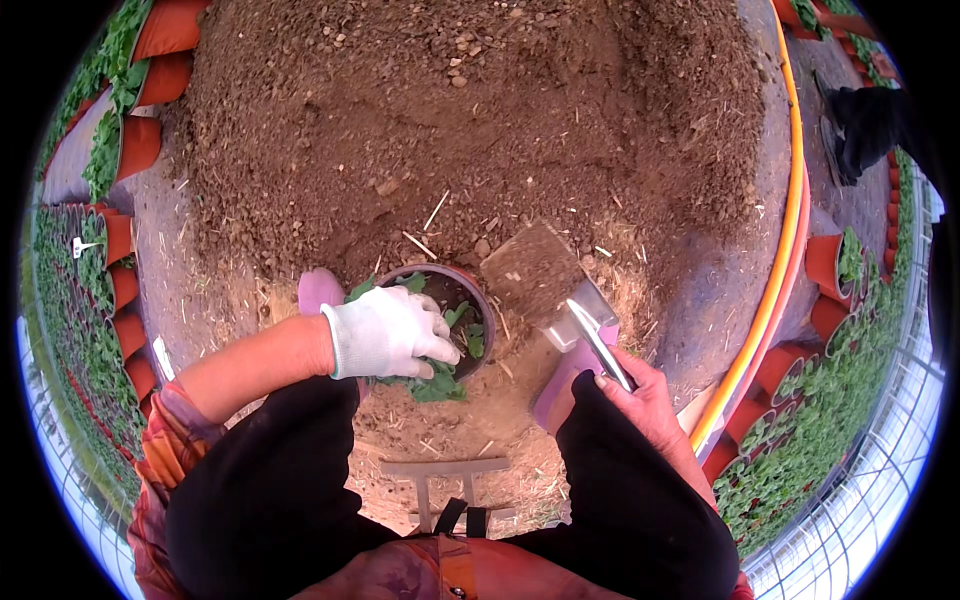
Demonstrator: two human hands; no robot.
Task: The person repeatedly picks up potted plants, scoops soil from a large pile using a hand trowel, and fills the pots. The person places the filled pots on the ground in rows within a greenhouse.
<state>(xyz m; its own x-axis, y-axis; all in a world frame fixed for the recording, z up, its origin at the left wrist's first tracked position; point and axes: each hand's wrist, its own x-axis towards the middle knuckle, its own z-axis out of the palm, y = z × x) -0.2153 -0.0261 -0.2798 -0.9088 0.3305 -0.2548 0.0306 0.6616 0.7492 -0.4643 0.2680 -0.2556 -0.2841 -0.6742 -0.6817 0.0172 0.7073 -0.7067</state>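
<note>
My left hand (394,334), in a white knit glove, rests over the left side of a round plant pot (489,330) and its green leafy plant (439,384). Some leaves lie over the pot's near rim, and dark soil shows inside. Whether the gloved fingers grip a stem cannot be told. My bare right hand (646,397) is closed around the metal handle of a scoop (604,304). The scoop's broad blade, with brown soil on it, is just right of the pot, partly blurred by motion.
A large soil heap (465,135) lies beyond the pot. A yellow hose (787,225) curves along the right. Orange pots (142,146) with plants line both sides. Pink shoes (321,291) flank the pot. Part of another person (862,127) shows at upper right.
</note>
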